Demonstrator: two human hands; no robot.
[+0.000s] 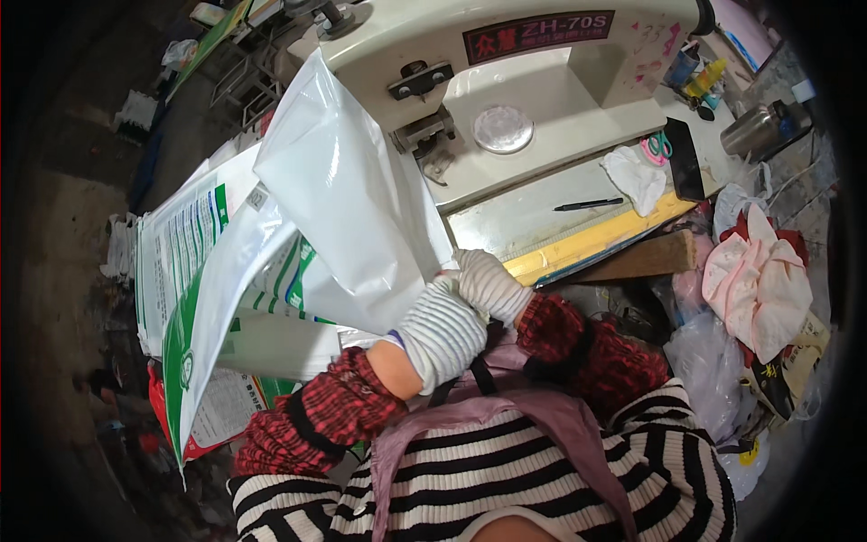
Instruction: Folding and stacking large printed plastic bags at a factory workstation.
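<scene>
So the bag [348, 181] is the big white plastic one with green print, and it's at the left of the two hands, fanning up and away from them. Its lower right corner is right where the hands meet, so the grip is at the very edge and nearly all of the bag sits out to the left. One floppy green-edged side hangs well down past the left forearm.

The left hand [440, 331], in a striped knit glove, is curled and looks clenched on that corner, though the fingertips are tucked out of sight. The right hand [490, 282], also gloved, is bunched up just beside it, touching or nearly so. Can't tell if it's got hold of any plastic, its fingers are hidden too.

Behind the bag, further left, there's a stack [181, 248] of similar printed sacks. Up ahead is a cream sewing machine [623, 99] with a round metal cover [502, 129]. To the right of its base: a black pen [589, 205], white rag [634, 179], scissors [658, 146] and a dark phone [684, 160], with a yellow ruler [601, 239] along the front edge. Far right, a steel flask [760, 132] and some pink cloth [759, 287].
</scene>
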